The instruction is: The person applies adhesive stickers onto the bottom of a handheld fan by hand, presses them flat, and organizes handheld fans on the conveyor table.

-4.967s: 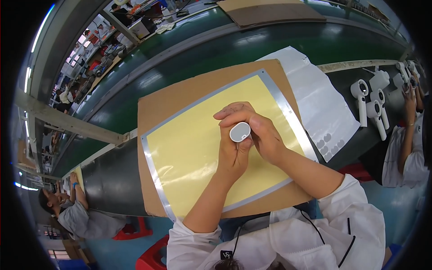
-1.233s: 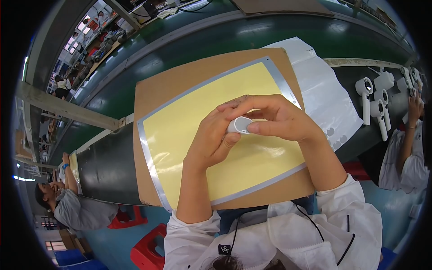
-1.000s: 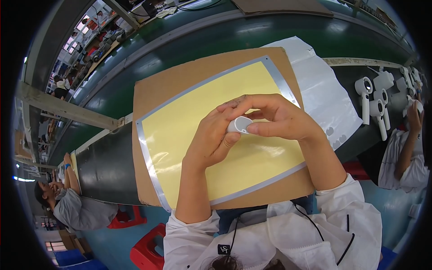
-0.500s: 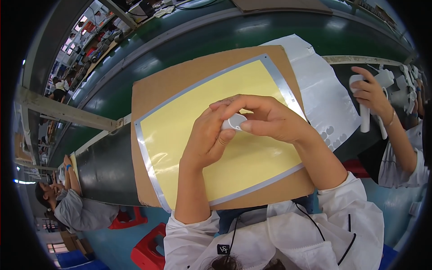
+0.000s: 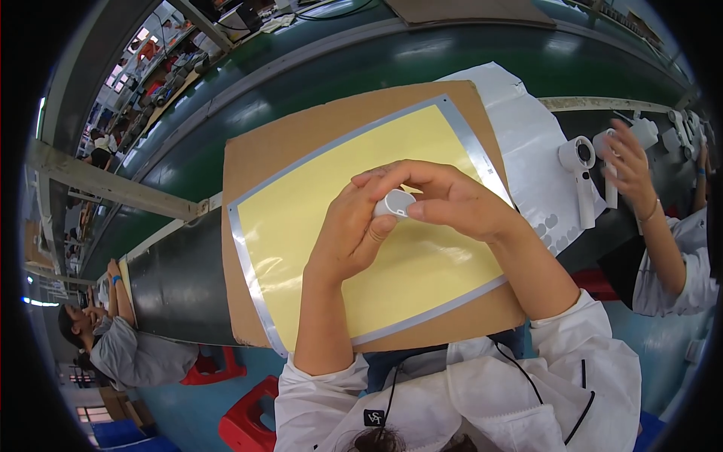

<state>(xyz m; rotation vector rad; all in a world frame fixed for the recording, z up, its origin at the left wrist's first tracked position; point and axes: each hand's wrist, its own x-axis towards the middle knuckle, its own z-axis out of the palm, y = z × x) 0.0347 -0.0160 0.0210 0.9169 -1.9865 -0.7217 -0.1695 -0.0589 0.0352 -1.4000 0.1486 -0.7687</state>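
Observation:
Over the yellow sheet (image 5: 301, 211) I hold a small white part (image 5: 396, 203) with a rounded, grey end face; the rest of it is hidden by my fingers. My left hand (image 5: 348, 226) is wrapped round it from the left, thumb below. From the right, my right hand (image 5: 444, 197) touches it, with the thumb on the edge of the grey face and the fingers arched over the top. The yellow sheet has a silver border and lies on a brown cardboard (image 5: 279, 124).
A white sheet (image 5: 520, 120) with grey round stickers (image 5: 552, 221) lies to the right. On it rests a white handheld fan (image 5: 579, 181), near a co-worker's hand (image 5: 629, 169). Another person (image 5: 128, 346) sits at the left, and a red stool (image 5: 248, 418) stands below the bench.
A white handheld fan now lies on the white sheet at the right, and the co-worker's hand is off it. My hands have barely moved; the grey end face shows slightly more.

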